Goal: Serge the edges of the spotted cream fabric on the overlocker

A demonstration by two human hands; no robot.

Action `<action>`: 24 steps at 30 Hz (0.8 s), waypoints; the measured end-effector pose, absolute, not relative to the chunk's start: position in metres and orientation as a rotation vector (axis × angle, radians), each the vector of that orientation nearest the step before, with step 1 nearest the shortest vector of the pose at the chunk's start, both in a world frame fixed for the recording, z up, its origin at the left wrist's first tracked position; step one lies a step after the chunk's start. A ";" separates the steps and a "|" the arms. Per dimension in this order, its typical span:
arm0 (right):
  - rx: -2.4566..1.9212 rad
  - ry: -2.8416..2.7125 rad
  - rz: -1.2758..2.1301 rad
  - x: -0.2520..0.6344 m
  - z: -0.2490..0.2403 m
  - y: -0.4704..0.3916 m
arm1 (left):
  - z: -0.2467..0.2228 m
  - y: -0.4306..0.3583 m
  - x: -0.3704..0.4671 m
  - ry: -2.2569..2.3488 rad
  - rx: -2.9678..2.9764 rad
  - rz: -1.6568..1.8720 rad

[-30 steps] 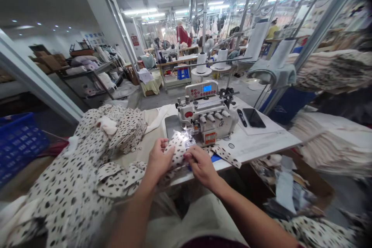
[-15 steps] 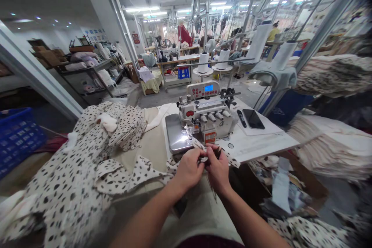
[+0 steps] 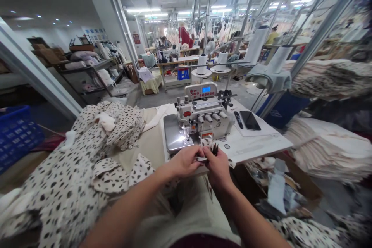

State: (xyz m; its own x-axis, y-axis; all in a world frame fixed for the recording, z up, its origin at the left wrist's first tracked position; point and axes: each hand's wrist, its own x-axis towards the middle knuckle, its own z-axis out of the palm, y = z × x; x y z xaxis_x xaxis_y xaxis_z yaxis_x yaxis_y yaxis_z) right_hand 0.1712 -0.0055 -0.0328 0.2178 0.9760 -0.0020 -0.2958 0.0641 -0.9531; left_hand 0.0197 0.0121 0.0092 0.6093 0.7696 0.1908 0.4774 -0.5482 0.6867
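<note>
Just in front of the overlock sewing machine (image 3: 207, 114), my left hand (image 3: 187, 161) and my right hand (image 3: 217, 163) come together over a piece of white fabric with dark spots (image 3: 206, 140). Fingers of both hands are closed in a pinch on it. Dark pointed tips (image 3: 215, 149), like those of thread snips, stick up from my right hand; the rest of that tool is hidden. Left of my hands, more spotted fabric (image 3: 66, 170) lies in a large heap over the table's left side, with one loose end close to my left forearm.
A phone (image 3: 250, 120) and a black pen (image 3: 238, 120) lie right of the machine. Cones of white thread (image 3: 202, 64) stand behind it. A box of fabric scraps (image 3: 277, 186) is below the table's right edge. Stacked pale fabric (image 3: 328, 147) stands right; a blue basket (image 3: 20, 135) left.
Both hands stay together on the spotted fabric. My left forearm has swung outward to the left, its wrist flatter. The fabric piece bunches up more above my fingers, and the view has shifted slightly.
</note>
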 end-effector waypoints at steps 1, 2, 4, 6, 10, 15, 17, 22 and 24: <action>-1.072 -0.843 1.149 0.173 -0.031 -0.005 | 0.016 0.012 0.015 1.014 2.209 0.626; -1.085 -0.834 1.151 0.176 -0.028 -0.005 | 0.023 0.013 0.009 1.048 2.172 0.599; -1.114 -0.841 1.178 0.182 -0.023 -0.005 | 0.043 0.019 -0.007 1.109 2.108 0.521; -1.133 -0.893 1.203 0.188 -0.020 -0.005 | 0.067 0.028 -0.025 1.168 2.074 0.406; -1.159 -1.057 1.198 0.197 -0.020 -0.004 | 0.113 0.053 -0.061 1.245 2.114 0.108; -1.085 -1.203 1.337 0.202 -0.020 -0.009 | 0.149 0.084 -0.091 1.328 2.247 -0.195; -1.063 -1.211 1.376 0.203 -0.021 -0.013 | 0.160 0.097 -0.099 1.381 2.288 -0.339; -1.071 -1.143 1.369 0.207 -0.037 -0.033 | 0.190 0.134 -0.113 1.581 2.426 -0.564; -1.087 -1.106 1.398 0.207 -0.049 -0.046 | 0.201 0.148 -0.116 1.694 2.572 -0.624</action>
